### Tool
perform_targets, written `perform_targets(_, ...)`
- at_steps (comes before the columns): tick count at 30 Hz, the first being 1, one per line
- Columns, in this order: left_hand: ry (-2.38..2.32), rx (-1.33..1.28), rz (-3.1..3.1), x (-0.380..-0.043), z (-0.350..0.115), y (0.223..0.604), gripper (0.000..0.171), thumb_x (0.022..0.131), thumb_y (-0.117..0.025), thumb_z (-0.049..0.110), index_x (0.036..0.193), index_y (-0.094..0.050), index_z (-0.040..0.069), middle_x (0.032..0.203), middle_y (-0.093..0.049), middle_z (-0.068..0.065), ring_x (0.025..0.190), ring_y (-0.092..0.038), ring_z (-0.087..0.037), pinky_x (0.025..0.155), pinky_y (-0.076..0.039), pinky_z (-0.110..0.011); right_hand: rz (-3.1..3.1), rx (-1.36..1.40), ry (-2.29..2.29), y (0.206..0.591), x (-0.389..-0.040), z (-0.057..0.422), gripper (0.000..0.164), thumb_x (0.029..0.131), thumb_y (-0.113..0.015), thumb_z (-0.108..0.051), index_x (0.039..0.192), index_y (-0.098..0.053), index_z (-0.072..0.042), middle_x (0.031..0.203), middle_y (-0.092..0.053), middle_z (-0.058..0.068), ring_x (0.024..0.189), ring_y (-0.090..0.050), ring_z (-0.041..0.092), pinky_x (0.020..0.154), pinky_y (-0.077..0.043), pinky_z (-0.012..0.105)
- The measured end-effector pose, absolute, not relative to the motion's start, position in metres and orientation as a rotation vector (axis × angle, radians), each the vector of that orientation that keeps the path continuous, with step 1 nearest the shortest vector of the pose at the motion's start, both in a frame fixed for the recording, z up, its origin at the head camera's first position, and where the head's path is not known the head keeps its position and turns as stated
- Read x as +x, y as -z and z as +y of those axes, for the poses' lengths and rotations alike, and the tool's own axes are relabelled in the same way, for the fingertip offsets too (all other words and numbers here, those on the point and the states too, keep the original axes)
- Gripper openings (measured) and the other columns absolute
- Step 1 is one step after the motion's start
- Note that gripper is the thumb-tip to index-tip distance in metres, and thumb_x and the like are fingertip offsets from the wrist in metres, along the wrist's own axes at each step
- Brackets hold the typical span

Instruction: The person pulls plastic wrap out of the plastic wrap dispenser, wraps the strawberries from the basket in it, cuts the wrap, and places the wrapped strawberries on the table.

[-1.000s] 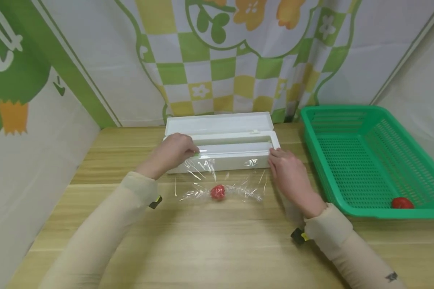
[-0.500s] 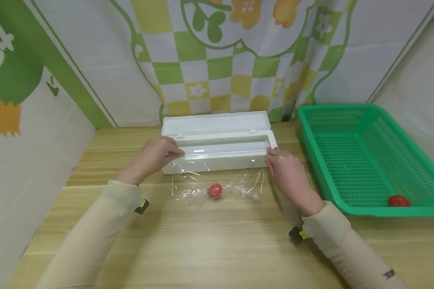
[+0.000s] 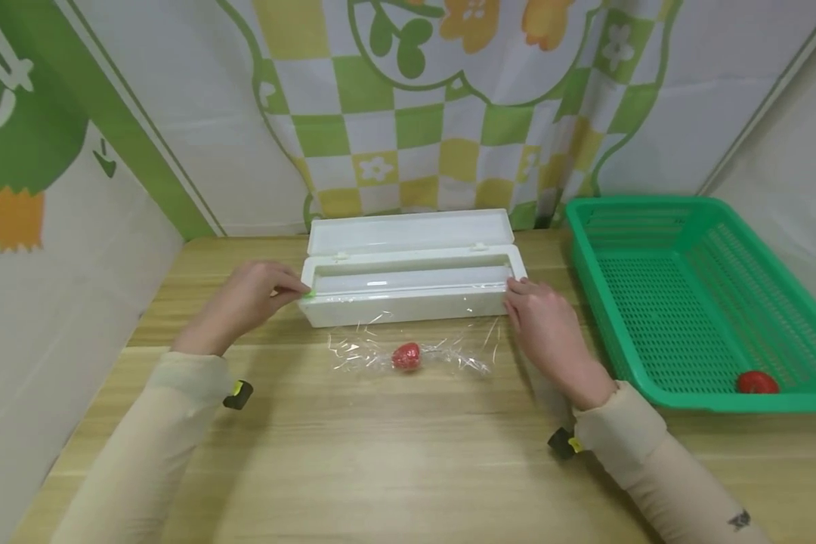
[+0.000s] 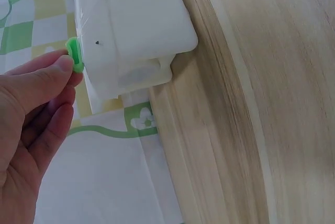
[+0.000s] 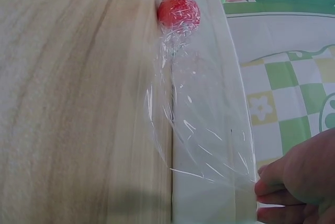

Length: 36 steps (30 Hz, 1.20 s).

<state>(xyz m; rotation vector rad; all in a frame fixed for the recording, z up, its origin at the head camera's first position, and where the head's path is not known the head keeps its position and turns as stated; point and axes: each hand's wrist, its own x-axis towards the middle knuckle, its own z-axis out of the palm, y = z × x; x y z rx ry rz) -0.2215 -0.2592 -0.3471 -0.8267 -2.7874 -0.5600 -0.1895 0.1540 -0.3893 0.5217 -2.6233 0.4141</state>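
Note:
A white cling film dispenser box (image 3: 408, 308) stands at the back of the table, its lid (image 3: 411, 233) tipped back, with a film roll (image 3: 415, 279) inside. My left hand (image 3: 241, 302) pinches a green slider cutter (image 4: 76, 55) at the box's left front corner. With curled fingers my right hand (image 3: 549, 336) grips the right front corner; what its thumb touches is unclear. Just in front of the box lies a red round fruit (image 3: 406, 357), tomato-like, wrapped in clear cling film (image 5: 183, 124). The film is gathered on both sides of the fruit and reaches the box's front edge.
A green plastic basket (image 3: 642, 355) sits on the right of the wooden table (image 3: 394, 468), holding another red fruit (image 3: 758, 382) in its near corner. Behind the box hangs a patterned cloth (image 3: 421, 143); pale cloth also borders both sides.
My left hand has slid left along the box's front edge with the slider cutter, reaching the left end. The film around the fruit has slackened slightly. My right hand stays at the right corner.

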Motion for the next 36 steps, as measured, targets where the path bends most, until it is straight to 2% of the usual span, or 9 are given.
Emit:
perform_targets(5, 0.562, -0.827, -2.765, -0.223, -0.258, 0.349, 0.015, 0.083, -0.074, -0.004, 0.095, -0.079, 0.005, 0.094, -0.076, -0.013, 0.087, -0.072, -0.028, 0.077, -0.06, -0.042, -2.627, 0.491, -0.434, 0.39, -0.19, 0.153, 0.016, 0.094, -0.063, -0.007, 0.1, -0.074, 0.004, 0.124, -0.068, 0.018, 0.113, -0.066, 0.039, 0.094, -0.055, 0.053)
perform_targets(11, 0.525, -0.714, -2.847, -0.216, -0.254, 0.345, 0.014, 0.085, -0.072, 0.0, 0.099, -0.077, 0.004, 0.1, -0.075, -0.013, 0.091, -0.071, -0.028, 0.081, -0.059, -0.044, -2.617, 0.483, -0.475, 0.39, -0.19, 0.15, 0.014, 0.093, -0.064, -0.007, 0.095, -0.075, 0.003, 0.123, -0.069, 0.017, 0.111, -0.067, 0.038, 0.09, -0.057, 0.052)
perform_targets(14, 0.466, -0.698, -2.823, -0.209, -0.245, 0.341, 0.014, 0.085, -0.074, 0.002, 0.098, -0.076, 0.004, 0.102, -0.074, -0.012, 0.092, -0.069, -0.028, 0.083, -0.058, -0.044, -2.599, 0.467, -0.504, 0.391, -0.191, 0.15, 0.016, 0.093, -0.065, -0.008, 0.098, -0.075, 0.003, 0.12, -0.07, 0.018, 0.107, -0.069, 0.037, 0.088, -0.058, 0.052)
perform_targets(20, 0.5, -0.927, -2.708, -0.191, -0.196, 0.347, 0.011, 0.083, -0.078, 0.009, 0.093, -0.076, 0.008, 0.092, -0.073, -0.003, 0.084, -0.069, -0.019, 0.074, -0.059, -0.033, -2.574, 0.441, -0.533, 0.391, -0.191, 0.152, 0.019, 0.095, -0.062, -0.01, 0.093, -0.075, 0.004, 0.109, -0.071, 0.017, 0.095, -0.071, 0.035, 0.079, -0.06, 0.049)
perform_targets(26, 0.5, -1.175, -2.803, -0.175, -0.149, 0.369, 0.023, 0.081, -0.082, 0.019, 0.102, -0.076, 0.011, 0.096, -0.073, -0.002, 0.087, -0.069, -0.018, 0.079, -0.058, -0.031, -2.55, 0.44, -0.548, 0.389, -0.192, 0.158, 0.017, 0.094, -0.062, -0.007, 0.091, -0.075, 0.004, 0.103, -0.073, 0.018, 0.093, -0.071, 0.035, 0.081, -0.059, 0.05)
perform_targets(30, 0.471, -1.171, -2.858, -0.171, -0.132, 0.383, 0.029, 0.079, -0.083, 0.022, 0.105, -0.074, 0.013, 0.097, -0.07, 0.001, 0.088, -0.066, -0.015, 0.082, -0.057, -0.03, -2.541, 0.458, -0.559, 0.389, -0.194, 0.158, 0.014, 0.092, -0.062, -0.004, 0.089, -0.074, 0.002, 0.097, -0.073, 0.016, 0.091, -0.071, 0.034, 0.08, -0.058, 0.049)
perform_targets(36, 0.487, -1.064, -2.88, -0.17, -0.122, 0.393, 0.03, 0.077, -0.083, 0.015, 0.104, -0.07, 0.014, 0.099, -0.068, 0.002, 0.089, -0.064, -0.013, 0.084, -0.057, -0.031, -2.547, 0.468, -0.573, 0.387, -0.195, 0.157, 0.008, 0.09, -0.064, -0.002, 0.092, -0.071, 0.001, 0.094, -0.073, 0.016, 0.088, -0.071, 0.034, 0.078, -0.058, 0.05)
